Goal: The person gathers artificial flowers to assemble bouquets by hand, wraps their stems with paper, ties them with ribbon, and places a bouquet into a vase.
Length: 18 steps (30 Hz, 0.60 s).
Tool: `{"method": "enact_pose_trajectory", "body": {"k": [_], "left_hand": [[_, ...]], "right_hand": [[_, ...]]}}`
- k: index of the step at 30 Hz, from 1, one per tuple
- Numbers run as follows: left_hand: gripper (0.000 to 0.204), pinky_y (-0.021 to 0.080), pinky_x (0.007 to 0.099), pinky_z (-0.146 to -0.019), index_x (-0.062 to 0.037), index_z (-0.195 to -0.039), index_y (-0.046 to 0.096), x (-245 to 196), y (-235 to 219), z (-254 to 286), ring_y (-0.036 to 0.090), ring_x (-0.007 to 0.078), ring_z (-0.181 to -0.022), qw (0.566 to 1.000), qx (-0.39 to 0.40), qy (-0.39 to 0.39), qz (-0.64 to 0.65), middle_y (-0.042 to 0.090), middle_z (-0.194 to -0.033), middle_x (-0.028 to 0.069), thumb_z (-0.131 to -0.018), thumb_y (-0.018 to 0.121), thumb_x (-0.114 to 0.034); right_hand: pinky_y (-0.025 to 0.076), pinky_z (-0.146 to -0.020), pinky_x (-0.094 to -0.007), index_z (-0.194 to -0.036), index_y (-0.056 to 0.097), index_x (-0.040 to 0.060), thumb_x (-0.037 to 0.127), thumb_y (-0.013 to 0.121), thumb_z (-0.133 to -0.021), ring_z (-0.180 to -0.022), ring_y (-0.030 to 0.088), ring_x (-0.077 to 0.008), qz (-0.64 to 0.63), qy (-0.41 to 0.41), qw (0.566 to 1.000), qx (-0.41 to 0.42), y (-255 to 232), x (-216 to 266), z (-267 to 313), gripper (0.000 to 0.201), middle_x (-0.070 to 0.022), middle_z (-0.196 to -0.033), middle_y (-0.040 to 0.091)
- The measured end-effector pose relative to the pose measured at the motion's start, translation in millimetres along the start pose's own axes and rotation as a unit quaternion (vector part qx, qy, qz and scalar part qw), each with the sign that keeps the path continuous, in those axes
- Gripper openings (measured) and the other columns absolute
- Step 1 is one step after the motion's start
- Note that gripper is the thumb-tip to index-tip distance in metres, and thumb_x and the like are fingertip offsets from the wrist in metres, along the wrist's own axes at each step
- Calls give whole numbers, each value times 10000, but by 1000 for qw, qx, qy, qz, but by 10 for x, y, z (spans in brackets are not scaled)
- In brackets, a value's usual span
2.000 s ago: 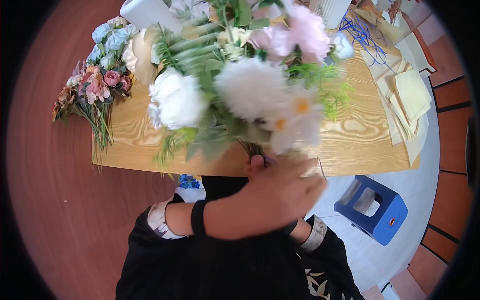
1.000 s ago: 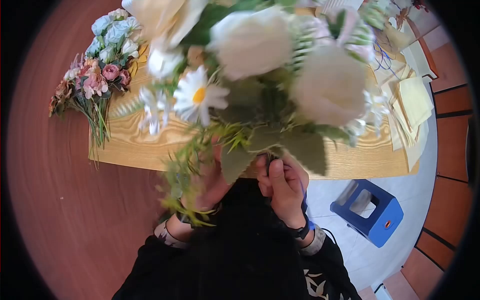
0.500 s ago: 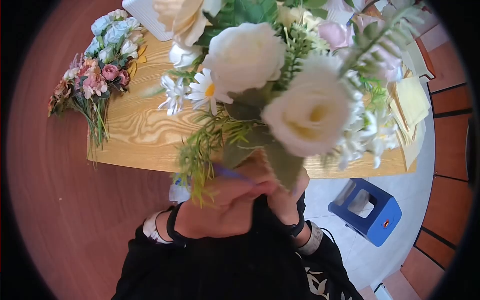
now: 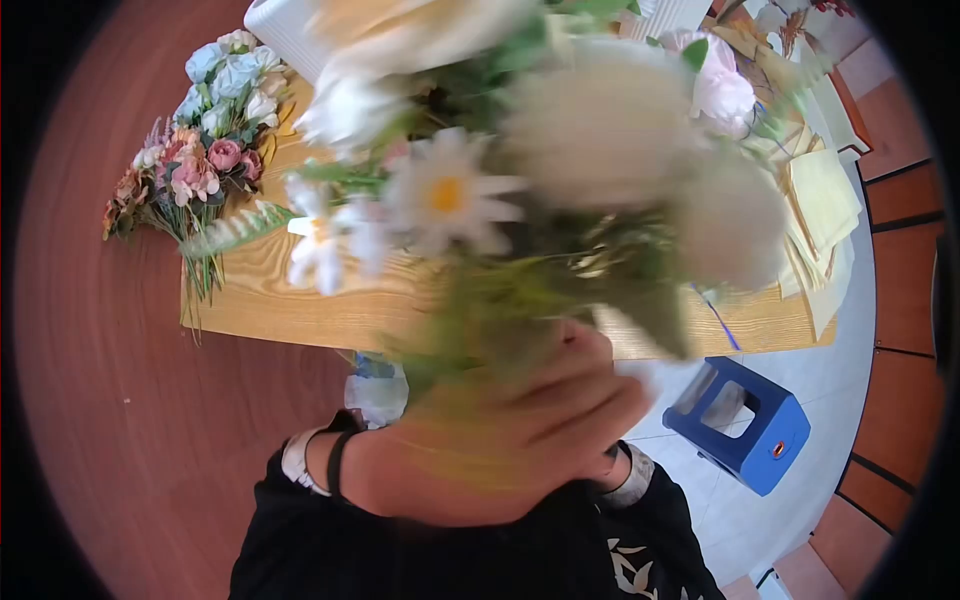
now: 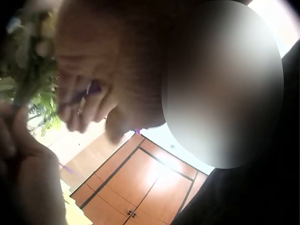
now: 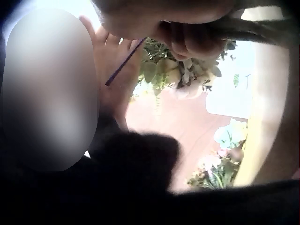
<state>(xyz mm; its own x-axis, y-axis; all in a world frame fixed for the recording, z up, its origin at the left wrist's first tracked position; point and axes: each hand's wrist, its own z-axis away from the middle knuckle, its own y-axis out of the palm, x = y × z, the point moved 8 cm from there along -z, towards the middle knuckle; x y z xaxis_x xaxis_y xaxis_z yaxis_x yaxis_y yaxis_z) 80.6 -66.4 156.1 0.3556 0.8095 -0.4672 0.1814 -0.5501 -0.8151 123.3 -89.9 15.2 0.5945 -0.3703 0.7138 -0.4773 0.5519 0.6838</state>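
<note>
A large bouquet [image 4: 600, 130] of white and cream artificial flowers fills the middle of the head view, blurred, with a daisy [image 4: 445, 195] facing me. My right hand [image 6: 164, 16] grips its dark stems [image 6: 253, 30]; the head view mostly hides this hand behind the left one. My left hand [image 4: 500, 430] lies across the front, just under the leaves, close to the right. A thin blue-purple cord [image 6: 124, 63] runs over its palm, and in the left wrist view its curled fingers hold this cord. Green sprigs overlap the left wrist.
Pink flowers [image 4: 190, 170] and pale blue flowers [image 4: 235, 75] lie at the wooden table's [image 4: 270, 310] left edge. A white ribbed vase [image 4: 285, 35] is behind the bouquet. Cream wrapping sheets [image 4: 825, 195] lie at the right. A blue stool [image 4: 745, 425] stands on the floor, right.
The hands were apart a second ago; my left hand has since swung rightward across the front of the right. The bouquet has shifted and tilted in the right hand's grip.
</note>
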Motion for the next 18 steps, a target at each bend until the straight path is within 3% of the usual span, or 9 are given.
{"method": "enact_pose_trajectory", "body": {"k": [1, 2, 3, 5, 10, 13, 15, 17, 18], "left_hand": [[316, 457, 375, -787, 4, -1078, 547, 31, -181, 152, 528, 207, -995, 998, -30, 24, 54, 546, -1112, 129, -797, 524, -139], [298, 436, 367, -822, 7, -1062, 555, 403, -214, 477, 525, 213, -1007, 944, -107, -198, 241, 547, -1115, 121, -796, 531, -125], [280, 415, 358, -857, 10, -1046, 563, 707, -18, 920, 521, 219, -1018, 803, -173, -402, 405, 548, -1117, 114, -795, 538, -111], [284, 414, 357, -859, 9, -1050, 561, 889, 118, 853, 520, 220, -1021, 805, -164, -399, 407, 547, -1119, 115, -795, 539, -114], [303, 407, 353, -868, 9, -1066, 553, 1416, 309, 840, 514, 221, -1033, 811, -149, -381, 417, 543, -1127, 120, -798, 546, -131], [314, 404, 350, -874, 9, -1076, 547, 1127, 609, 1199, 511, 222, -1040, 819, -116, -358, 434, 541, -1132, 124, -799, 550, -141], [322, 401, 348, -878, 9, -1082, 544, 1003, 648, 1658, 509, 223, -1045, 821, -96, -347, 443, 540, -1135, 126, -801, 552, -147], [330, 399, 346, -882, 9, -1089, 541, 903, 812, 1572, 507, 224, -1050, 824, -79, -339, 448, 538, -1138, 128, -802, 555, -154], [334, 398, 345, -884, 9, -1092, 539, 1234, 1047, 1260, 506, 224, -1052, 824, -72, -336, 450, 537, -1140, 129, -802, 556, -157]], "right_hand": [[179, -398, -202, -850, 517, -4, 240, 497, -915, -438, 306, -44, -29, 26, 999, 7, 8, -12, 4, 253, 15, -559, 417], [177, -397, -203, -850, 517, -4, 246, 496, -915, -438, 304, -45, -58, 52, 997, 14, 18, -24, 15, 259, 14, -560, 417], [174, -397, -203, -850, 517, -3, 253, 496, -915, -438, 303, -45, -87, 77, 993, 21, 36, -36, 25, 265, 13, -561, 417], [160, -404, -199, -847, 510, 4, 341, 476, -911, -448, 282, -44, -90, 143, 985, 44, 109, -113, 81, 345, 0, -575, 410], [164, -411, -196, -893, 478, 13, 315, 497, -906, -453, 284, -49, -78, 97, 983, 132, 378, -82, 93, 302, 7, -586, 387], [179, -414, -188, -927, 496, 5, 303, 507, -904, -458, 296, -51, -51, 89, 987, 123, 334, -54, 97, 300, 8, -593, 394], [179, -413, -188, -983, 519, -16, 298, 499, -910, -454, 285, -47, -70, 132, 984, 95, 264, -92, 124, 323, 15, -586, 392], [178, -412, -186, -1005, 522, -24, 303, 490, -914, -452, 283, -45, -78, 203, 974, 66, 138, -288, 155, 341, 18, -580, 393], [176, -412, -184, -1027, 525, -32, 308, 480, -918, -449, 280, -42, -84, 272, 958, 37, 82, -428, 205, 360, 20, -574, 393]]}}
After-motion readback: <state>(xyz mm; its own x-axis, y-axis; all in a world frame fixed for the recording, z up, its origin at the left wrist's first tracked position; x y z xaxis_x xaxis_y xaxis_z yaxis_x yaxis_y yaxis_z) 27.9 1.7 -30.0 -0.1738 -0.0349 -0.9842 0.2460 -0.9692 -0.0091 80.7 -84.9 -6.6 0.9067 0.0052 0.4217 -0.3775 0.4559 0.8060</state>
